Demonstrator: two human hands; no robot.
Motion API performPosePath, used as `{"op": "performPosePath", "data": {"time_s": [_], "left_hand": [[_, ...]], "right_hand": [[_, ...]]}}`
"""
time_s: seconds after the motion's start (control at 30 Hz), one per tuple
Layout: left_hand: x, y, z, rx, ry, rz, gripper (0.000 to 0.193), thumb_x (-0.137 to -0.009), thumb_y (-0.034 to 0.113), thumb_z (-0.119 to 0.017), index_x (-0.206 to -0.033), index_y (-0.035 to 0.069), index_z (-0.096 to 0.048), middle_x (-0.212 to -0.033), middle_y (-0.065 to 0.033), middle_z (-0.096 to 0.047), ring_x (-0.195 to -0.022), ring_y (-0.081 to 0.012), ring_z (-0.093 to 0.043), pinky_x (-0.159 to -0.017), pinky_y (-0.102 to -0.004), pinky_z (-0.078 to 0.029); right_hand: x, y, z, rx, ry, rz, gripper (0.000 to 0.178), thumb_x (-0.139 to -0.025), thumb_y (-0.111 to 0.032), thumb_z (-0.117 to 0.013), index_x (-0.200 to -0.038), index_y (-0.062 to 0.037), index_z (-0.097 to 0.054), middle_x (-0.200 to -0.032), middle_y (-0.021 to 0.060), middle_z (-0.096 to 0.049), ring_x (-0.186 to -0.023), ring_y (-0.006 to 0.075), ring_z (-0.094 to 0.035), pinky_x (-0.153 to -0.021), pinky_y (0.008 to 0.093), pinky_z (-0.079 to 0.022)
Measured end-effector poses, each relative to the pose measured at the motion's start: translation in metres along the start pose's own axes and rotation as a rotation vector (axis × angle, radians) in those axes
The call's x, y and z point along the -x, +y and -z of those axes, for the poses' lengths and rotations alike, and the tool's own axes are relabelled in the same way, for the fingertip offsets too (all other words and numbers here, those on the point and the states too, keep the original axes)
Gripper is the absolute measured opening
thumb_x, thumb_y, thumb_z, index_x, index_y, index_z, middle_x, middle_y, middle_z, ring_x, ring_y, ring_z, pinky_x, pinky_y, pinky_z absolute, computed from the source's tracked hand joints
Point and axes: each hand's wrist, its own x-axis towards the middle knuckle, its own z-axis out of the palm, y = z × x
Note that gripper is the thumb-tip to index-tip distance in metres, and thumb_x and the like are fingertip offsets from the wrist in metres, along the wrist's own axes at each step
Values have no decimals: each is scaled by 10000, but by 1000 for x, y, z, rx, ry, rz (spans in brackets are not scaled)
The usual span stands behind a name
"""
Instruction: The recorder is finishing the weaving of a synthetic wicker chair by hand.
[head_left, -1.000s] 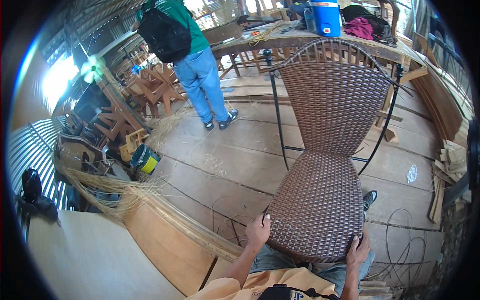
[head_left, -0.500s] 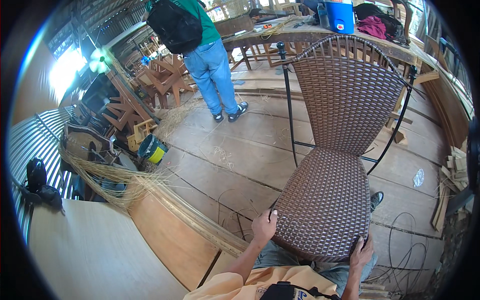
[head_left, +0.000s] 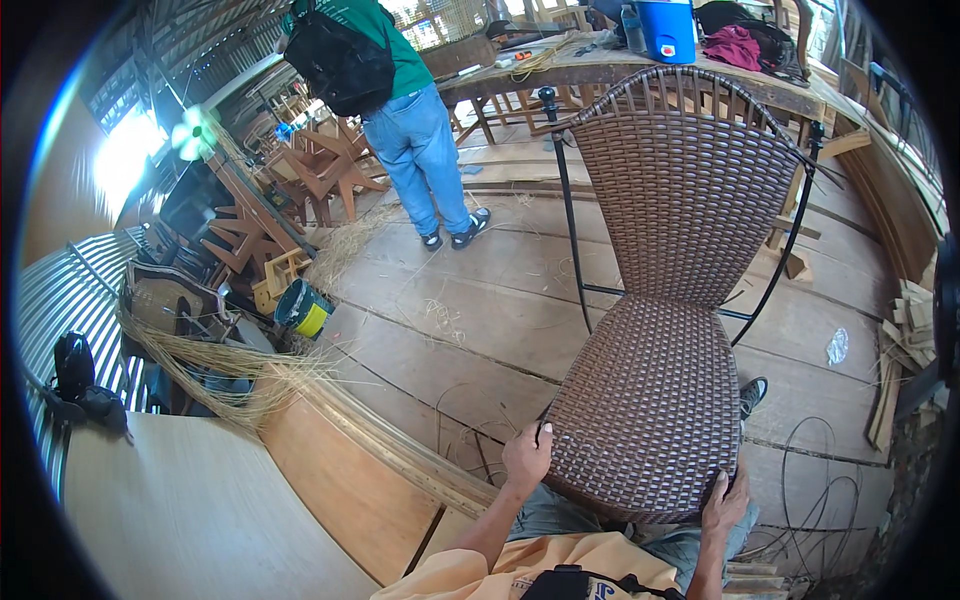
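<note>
A brown woven chair (head_left: 650,405) with a black metal frame stands in front of me, its seat's front edge close to my lap. My left hand (head_left: 527,457) grips the left front corner of the seat, thumb on top and fingers curled beneath. At the right front corner, my right hand (head_left: 726,500) holds the seat edge the same way, fingers partly hidden. The woven backrest (head_left: 690,200) rises on the far side, with loose strand ends along its upper edge and bare upright slats near the top.
A person (head_left: 410,140) with a black backpack stands beyond, left of the chair. Behind is a workbench (head_left: 600,80) with a blue cooler (head_left: 667,32). Wooden panels (head_left: 350,470) and straw-coloured strands (head_left: 235,380) lie left. A dark bucket (head_left: 303,308) and thin cane loops (head_left: 820,490) are on the floor.
The view has shifted slightly, so the background sits a little differently. The person in the distance leans slightly left. Both my hands keep the same hold on the chair.
</note>
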Motion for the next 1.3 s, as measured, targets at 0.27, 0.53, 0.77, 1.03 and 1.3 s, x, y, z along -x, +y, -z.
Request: {"op": "performPosePath", "data": {"time_s": [0.27, 0.53, 0.77, 1.03, 1.3], "left_hand": [[1, 1, 2, -136, 41, -217, 295, -875, 261, -534, -1077, 57, -601, -890, -195, -655, -836, -378, -618, -726, -446, -484], [-27, 44, 10, -260, -376, 27, 517, -944, 384, -387, -1272, -17, -399, -1023, -270, -612, -884, -411, -614, -808, -492, -482], [-78, 43, -25, -203, -428, -97, 536, -950, 413, -368, -1166, -64, -485, -968, -297, -615, -906, -440, -600, -799, -506, -472], [-109, 32, -46, 404, -636, 303, 636, -900, 483, -514, -1103, -117, -571, -1071, -247, -620, -994, -317, -598, -864, -387, -446], [-107, 29, -35, 634, -747, 371, 574, -882, 415, -598, -1197, -62, -539, -1143, -145, -604, -1008, -218, -573, -897, -353, -439]], "right_hand": [[1, -11, 5, 35, 17, -11, 406, -916, -245, -450, -1230, 3, -523, -1180, 214, -574, -1082, 375, -545, -943, 417, -399], [3, -2, 0, -19, 132, 66, 470, -903, -332, -487, -1188, 39, -525, -1092, 245, -589, -985, 421, -531, -873, 465, -406], [5, 11, -6, 28, 128, -8, 455, -877, -281, -509, -1224, 12, -518, -1134, 234, -583, -1003, 424, -528, -892, 466, -402], [5, 10, -5, 65, 31, -105, 444, -871, -255, -484, -1222, 14, -521, -1143, 236, -583, -1063, 398, -547, -938, 435, -406], [2, 6, -5, 44, 120, -12, 341, -816, -241, -554, -1078, -23, -565, -873, 216, -610, -826, 420, -548, -792, 481, -407]]}}
